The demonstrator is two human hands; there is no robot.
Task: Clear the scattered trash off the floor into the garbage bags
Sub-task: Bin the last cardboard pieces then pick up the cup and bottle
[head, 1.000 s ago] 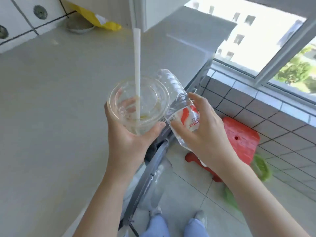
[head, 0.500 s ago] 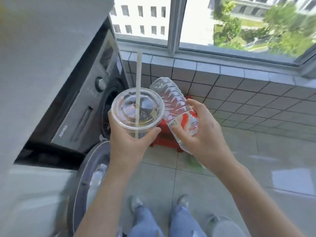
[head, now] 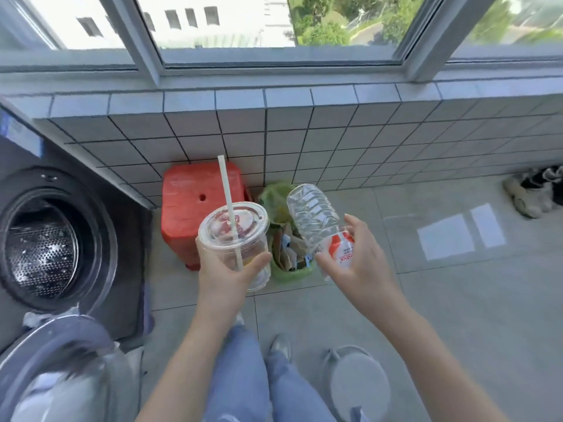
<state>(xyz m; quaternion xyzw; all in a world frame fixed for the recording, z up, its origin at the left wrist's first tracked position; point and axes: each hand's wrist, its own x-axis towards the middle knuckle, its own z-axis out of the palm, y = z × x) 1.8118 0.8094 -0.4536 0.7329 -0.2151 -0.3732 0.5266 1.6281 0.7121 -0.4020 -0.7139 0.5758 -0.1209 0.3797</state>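
My left hand (head: 225,278) grips a clear plastic cup (head: 234,233) with a flat lid and a white straw (head: 228,205) standing up through it. My right hand (head: 359,266) holds an empty clear water bottle (head: 313,217) by its red and white label, base pointing up and away. Both are held side by side in the air above the floor. Just beyond them a green garbage bag (head: 274,199) sits open on the tiles, with paper and packaging inside. The cup and bottle hide part of its mouth.
A red plastic stool (head: 189,202) stands against the tiled low wall, left of the bag. A washing machine (head: 54,239) with its door (head: 51,354) swung open fills the left. Shoes (head: 533,193) lie far right; a grey round object (head: 359,382) sits by my feet.
The view has swung from the countertop past the washing machine to the floor by the window. The green bag and red stool now lie straight ahead. Both hands keep their hold.
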